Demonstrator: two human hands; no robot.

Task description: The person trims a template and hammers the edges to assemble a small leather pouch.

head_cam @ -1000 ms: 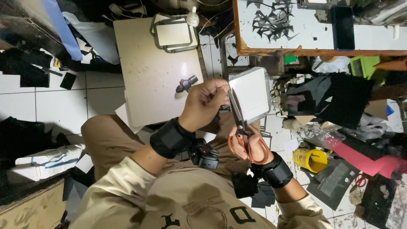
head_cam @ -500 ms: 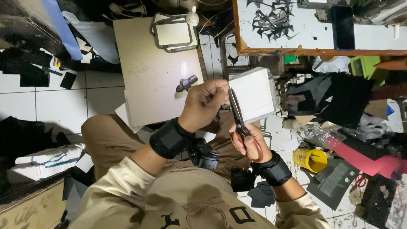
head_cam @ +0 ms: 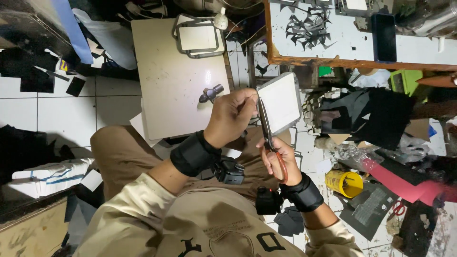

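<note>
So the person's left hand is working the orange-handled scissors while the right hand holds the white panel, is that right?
Not quite: the hands are swapped. In the head view the right hand works the orange-handled scissors, while the left hand holds the white panel.

Light falls hard from above and slightly ahead, leaving the middle of the view bright and the corners dim. The pale board [head_cam: 176, 76] on the floor shows a small glare spot near its centre, and the white panel [head_cam: 282, 101] held up in the middle is nearly washed out. The white-topped bench [head_cam: 352, 45] at upper right is evenly lit. The left edge and the bottom right clutter sink into deep shadow, where detail is lost. The left hand [head_cam: 233, 116] and right hand [head_cam: 281, 159] are sharp, without motion blur. Straight lines bow slightly towards the frame edges.
</note>
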